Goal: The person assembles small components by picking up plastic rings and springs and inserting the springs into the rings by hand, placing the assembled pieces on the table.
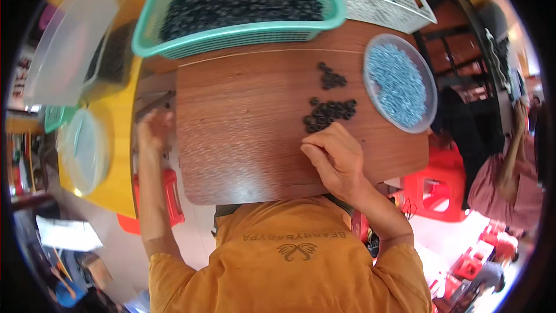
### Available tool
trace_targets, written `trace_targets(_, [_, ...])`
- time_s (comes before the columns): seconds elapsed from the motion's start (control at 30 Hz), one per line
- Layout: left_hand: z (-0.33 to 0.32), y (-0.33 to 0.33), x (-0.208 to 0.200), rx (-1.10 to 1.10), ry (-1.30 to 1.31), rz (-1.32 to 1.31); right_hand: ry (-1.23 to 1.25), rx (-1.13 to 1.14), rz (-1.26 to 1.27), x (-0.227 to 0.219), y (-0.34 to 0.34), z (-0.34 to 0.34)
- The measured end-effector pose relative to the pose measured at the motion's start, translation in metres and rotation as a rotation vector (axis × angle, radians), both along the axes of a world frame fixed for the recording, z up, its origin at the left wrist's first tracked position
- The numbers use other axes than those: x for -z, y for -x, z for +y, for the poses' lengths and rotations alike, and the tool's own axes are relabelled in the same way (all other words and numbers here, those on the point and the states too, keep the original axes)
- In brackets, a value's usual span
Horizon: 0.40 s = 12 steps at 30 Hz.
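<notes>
My right hand (337, 153) rests over the brown table board (243, 110) with its fingers curled in. Its fingertips point down and are hidden, so what they pinch, if anything, does not show. Right beyond the knuckles lies a cluster of small black ring-shaped pieces (330, 111). A smaller group of black pieces (331, 76) sits a little farther off. My left hand (155, 130) is past the board's left edge, below a dark bar (155, 104). Its fingers are smeared, and whether they hold anything cannot be made out.
A green basket (243, 33) heaped with black pieces stands at the far edge, beside a white basket (399, 20). On the right, a round tub (430, 104) holds many light-blue small parts. A yellow table (119, 139) with clear containers is at left; red stools (434, 191) stand nearby.
</notes>
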<state>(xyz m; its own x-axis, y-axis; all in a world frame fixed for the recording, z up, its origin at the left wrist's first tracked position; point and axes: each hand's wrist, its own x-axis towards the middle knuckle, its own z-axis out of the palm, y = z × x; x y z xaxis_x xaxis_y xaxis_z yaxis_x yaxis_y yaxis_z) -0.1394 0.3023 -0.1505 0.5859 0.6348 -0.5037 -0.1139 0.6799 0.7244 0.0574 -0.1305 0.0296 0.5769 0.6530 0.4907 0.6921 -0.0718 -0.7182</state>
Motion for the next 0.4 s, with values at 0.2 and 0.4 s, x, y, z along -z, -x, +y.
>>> trace_targets(0.2, [-0.071, -0.077, -0.122, -0.092, -0.451, 0.167, 0.097, 0.280, 0.007, 0.011, -0.031, -0.033])
trace_targets(0.4, [-0.174, -0.101, -0.155, 0.294, -0.719, -0.032, 0.018, 0.332, 0.151, 0.015, -0.051, -0.046])
